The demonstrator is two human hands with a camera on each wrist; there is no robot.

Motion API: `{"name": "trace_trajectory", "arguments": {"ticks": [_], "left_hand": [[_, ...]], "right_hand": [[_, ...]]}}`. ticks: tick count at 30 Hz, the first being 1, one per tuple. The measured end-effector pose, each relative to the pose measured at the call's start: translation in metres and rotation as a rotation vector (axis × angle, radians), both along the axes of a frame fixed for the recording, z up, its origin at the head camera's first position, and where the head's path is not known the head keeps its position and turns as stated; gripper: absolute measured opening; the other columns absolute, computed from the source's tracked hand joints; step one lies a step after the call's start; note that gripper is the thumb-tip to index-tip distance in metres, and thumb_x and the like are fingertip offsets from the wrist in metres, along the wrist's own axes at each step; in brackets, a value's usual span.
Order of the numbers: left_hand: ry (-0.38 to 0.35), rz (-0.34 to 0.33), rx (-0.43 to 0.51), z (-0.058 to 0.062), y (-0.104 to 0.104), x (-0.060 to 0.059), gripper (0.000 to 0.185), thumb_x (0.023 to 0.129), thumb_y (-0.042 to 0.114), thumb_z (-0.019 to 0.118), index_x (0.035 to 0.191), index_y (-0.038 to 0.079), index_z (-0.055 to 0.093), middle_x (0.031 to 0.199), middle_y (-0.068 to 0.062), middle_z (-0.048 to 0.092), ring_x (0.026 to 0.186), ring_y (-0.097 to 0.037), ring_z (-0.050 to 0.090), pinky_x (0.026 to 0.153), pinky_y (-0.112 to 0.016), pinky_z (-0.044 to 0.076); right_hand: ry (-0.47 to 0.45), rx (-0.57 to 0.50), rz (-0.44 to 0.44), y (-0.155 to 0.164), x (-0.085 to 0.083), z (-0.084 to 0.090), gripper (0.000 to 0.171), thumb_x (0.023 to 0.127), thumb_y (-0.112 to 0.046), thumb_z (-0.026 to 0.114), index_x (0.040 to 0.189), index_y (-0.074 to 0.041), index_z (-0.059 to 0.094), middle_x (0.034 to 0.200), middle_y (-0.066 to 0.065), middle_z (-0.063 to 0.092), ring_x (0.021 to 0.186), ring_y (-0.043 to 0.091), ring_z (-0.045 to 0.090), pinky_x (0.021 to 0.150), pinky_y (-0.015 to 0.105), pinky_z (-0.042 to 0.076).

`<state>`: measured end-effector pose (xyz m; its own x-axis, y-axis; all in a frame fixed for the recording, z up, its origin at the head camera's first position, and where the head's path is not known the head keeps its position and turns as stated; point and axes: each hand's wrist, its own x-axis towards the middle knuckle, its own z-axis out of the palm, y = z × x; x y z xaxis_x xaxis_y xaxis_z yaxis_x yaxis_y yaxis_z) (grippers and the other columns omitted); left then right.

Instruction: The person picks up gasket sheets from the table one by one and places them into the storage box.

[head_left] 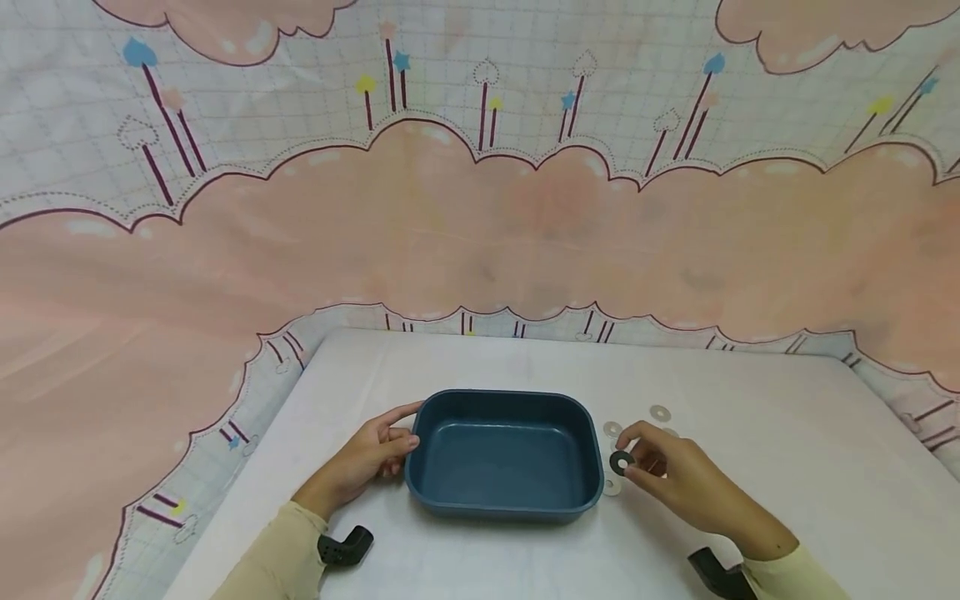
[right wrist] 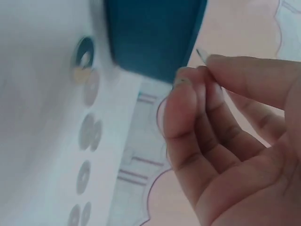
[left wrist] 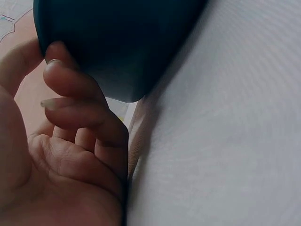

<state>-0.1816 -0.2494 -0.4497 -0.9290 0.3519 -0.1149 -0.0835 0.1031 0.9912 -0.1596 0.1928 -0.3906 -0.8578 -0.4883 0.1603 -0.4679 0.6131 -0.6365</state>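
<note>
We see the right hand [head_left: 686, 483] pinching a dark washer [head_left: 621, 461] between thumb and fingertips, just beside the right wall of the blue tray [head_left: 592, 492] on the white table [head_left: 787, 467]. The left hand [head_left: 367, 458] rests against the tray's left wall, thumb along the rim and fingers loosely curled against its side. Pale washers [head_left: 660, 412] lie on the table near the right hand.
</note>
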Motion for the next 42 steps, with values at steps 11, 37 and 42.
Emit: {"name": "trace_trajectory", "arguments": {"ticks": [11, 37, 42], "left_hand": [[0.01, 0.005, -0.017, -0.002, 0.001, 0.0, 0.065, 0.099, 0.02, 0.062, 0.156, 0.012, 0.031, 0.071, 0.009, 0.053, 0.06, -0.007, 0.049, 0.056, -0.022, 0.041], [0.016, -0.001, -0.003, 0.001, 0.002, -0.001, 0.066, 0.099, 0.016, 0.062, 0.156, 0.007, 0.029, 0.076, 0.008, 0.053, 0.062, -0.007, 0.049, 0.056, -0.021, 0.041], [0.017, -0.006, -0.005, 0.0, 0.002, -0.003, 0.066, 0.099, 0.018, 0.063, 0.156, 0.008, 0.03, 0.077, 0.008, 0.054, 0.062, -0.007, 0.05, 0.057, -0.021, 0.042]], "right_hand": [[0.021, -0.117, 0.081, -0.042, 0.0, 0.01, 0.027, 0.089, -0.003, 0.072, 0.11, -0.014, 0.059, 0.086, -0.006, 0.064, 0.078, 0.003, 0.059, 0.072, 0.023, 0.054], [-0.065, -0.094, 0.172, -0.113, -0.01, -0.005, 0.021, 0.093, -0.004, 0.067, 0.109, -0.016, 0.061, 0.089, -0.002, 0.065, 0.076, 0.005, 0.059, 0.071, 0.023, 0.052], [-0.073, -0.058, 0.167, -0.12, -0.011, -0.008, 0.02, 0.093, -0.004, 0.067, 0.108, -0.016, 0.061, 0.089, -0.003, 0.065, 0.078, 0.006, 0.059, 0.072, 0.023, 0.052]]}}
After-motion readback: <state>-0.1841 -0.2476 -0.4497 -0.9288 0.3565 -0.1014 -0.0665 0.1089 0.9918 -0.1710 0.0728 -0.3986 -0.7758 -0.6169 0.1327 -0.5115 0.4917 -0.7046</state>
